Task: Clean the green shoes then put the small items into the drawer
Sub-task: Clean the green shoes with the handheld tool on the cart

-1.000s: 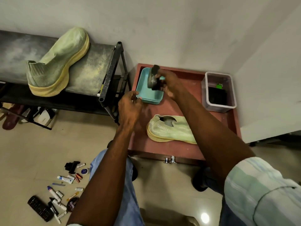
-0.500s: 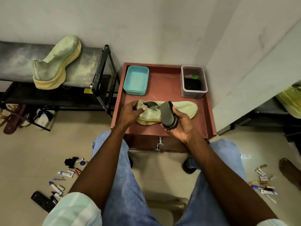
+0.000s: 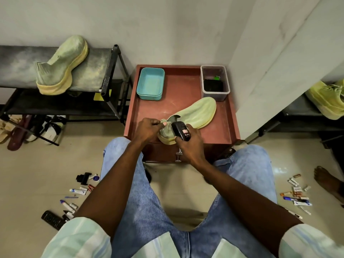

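A pale green shoe (image 3: 197,112) lies on the red-brown cabinet top (image 3: 182,86), toe pointing to the back right. My left hand (image 3: 149,129) pinches its heel collar. My right hand (image 3: 189,144) grips a black shoe brush (image 3: 181,133) held against the heel side. A second green shoe (image 3: 63,66) leans on the grey rack shelf at left. The drawer handle (image 3: 178,155) shows below my hands. Small items, tubes and markers, lie on the floor at left (image 3: 74,200) and right (image 3: 297,194).
A teal tray (image 3: 150,83) and a clear box (image 3: 215,82) with dark contents stand at the cabinet's back. Another yellow-green shoe (image 3: 329,97) sits on a shelf at far right. A bare foot (image 3: 327,181) is at the right. Sandals lie under the rack.
My right hand brought the brush from over the teal tray down to the shoe's heel. My left hand took hold of the heel collar. The shoe has turned toe-right and slid nearer.
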### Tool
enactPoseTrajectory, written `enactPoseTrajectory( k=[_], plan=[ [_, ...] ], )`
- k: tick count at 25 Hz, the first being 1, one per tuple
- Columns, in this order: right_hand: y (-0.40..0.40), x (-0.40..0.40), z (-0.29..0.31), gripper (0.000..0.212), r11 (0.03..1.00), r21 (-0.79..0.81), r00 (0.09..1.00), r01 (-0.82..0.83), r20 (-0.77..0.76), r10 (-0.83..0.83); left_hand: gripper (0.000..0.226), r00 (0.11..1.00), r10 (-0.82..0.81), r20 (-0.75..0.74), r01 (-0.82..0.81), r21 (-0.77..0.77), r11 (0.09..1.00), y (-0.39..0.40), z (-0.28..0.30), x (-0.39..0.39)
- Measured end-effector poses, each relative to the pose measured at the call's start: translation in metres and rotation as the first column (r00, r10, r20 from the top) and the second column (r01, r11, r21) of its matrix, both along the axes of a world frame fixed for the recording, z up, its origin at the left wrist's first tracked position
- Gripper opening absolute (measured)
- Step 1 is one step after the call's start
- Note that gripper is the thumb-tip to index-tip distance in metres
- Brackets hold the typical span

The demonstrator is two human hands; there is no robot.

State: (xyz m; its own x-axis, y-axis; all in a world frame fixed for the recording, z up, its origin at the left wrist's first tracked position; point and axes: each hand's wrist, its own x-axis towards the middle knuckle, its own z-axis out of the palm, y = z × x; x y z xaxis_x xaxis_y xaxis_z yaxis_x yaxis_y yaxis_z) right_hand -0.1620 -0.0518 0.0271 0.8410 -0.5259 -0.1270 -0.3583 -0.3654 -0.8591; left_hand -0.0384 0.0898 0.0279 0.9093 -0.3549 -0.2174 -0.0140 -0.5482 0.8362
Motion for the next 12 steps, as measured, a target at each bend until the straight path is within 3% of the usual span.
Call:
enactPoseTrajectory(
  k=[4, 7, 9, 12],
  plan=[
    [0.009, -0.002, -0.015, 0.070, 0.952, -0.248, 0.974, -0.181, 0.092, 0.209, 0.016, 0.997, 0.017, 0.080, -0.021, 0.044, 0.999, -0.006, 0.006, -0.006],
    [-0.008, 0.002, -0.027, 0.068, 0.855, -0.413, 0.944, -0.314, -0.039, 0.328, 0.017, 0.996, 0.017, 0.086, -0.022, 0.062, 0.998, -0.008, 0.005, -0.003],
    [-0.018, 0.004, -0.028, 0.068, 0.852, -0.423, 0.951, -0.308, -0.124, 0.283, 0.017, 0.999, 0.032, 0.038, -0.033, 0.035, 0.999, -0.008, 0.003, 0.001],
    [-0.008, 0.009, -0.020, 0.071, 0.919, -0.368, 0.989, -0.142, -0.089, 0.117, 0.017, 0.996, 0.092, -0.019, -0.092, -0.004, 0.996, -0.009, -0.001, 0.005]
  ],
)
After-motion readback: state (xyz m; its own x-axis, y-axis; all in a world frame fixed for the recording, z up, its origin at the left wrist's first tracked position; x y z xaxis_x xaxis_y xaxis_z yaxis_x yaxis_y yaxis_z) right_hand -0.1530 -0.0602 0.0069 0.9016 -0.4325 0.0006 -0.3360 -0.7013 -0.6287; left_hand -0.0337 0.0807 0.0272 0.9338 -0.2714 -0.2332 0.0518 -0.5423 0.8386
